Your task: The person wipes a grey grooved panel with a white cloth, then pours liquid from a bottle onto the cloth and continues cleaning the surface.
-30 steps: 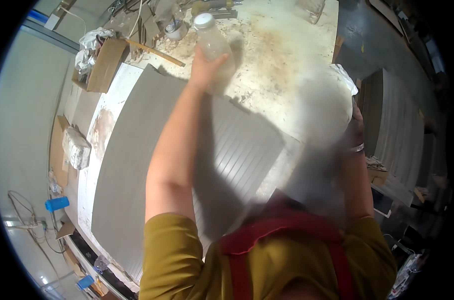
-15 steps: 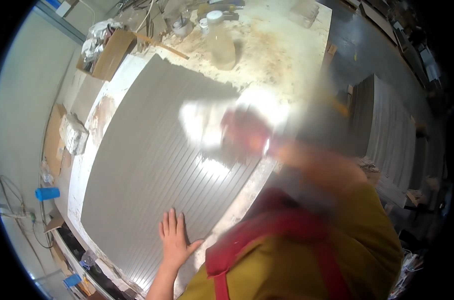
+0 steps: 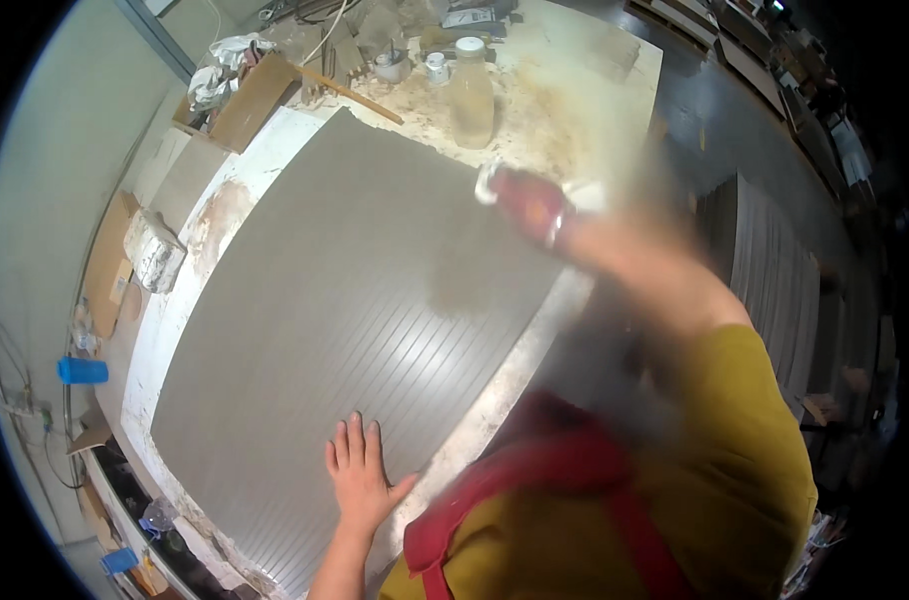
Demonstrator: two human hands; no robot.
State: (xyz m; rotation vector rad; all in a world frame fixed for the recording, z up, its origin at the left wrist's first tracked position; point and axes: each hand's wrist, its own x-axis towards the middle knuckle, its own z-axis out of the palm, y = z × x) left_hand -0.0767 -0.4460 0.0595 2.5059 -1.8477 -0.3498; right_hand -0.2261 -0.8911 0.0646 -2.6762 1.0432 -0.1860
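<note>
My left hand (image 3: 360,475) lies flat with its fingers spread on a large grey board (image 3: 285,300). Fine parallel grooves run across the board, and light glints on its middle. Over the board's far right edge is my right hand (image 3: 535,208), in a dark red glove and blurred by motion. Its fingers are closed around something white, seemingly a cloth (image 3: 488,184), which shows at the fingertips. Most of that white piece is hidden under the glove.
The board lies on a stained white table (image 3: 615,90). At the back stand a bottle of cloudy liquid (image 3: 472,105), a small white jar (image 3: 437,68) and a cardboard box (image 3: 250,105). A white block (image 3: 155,252) sits at left. Stacked boards (image 3: 770,290) stand at right.
My right hand has swept away from the board's middle to its far right edge with the white cloth. The left hand stays flat on the board.
</note>
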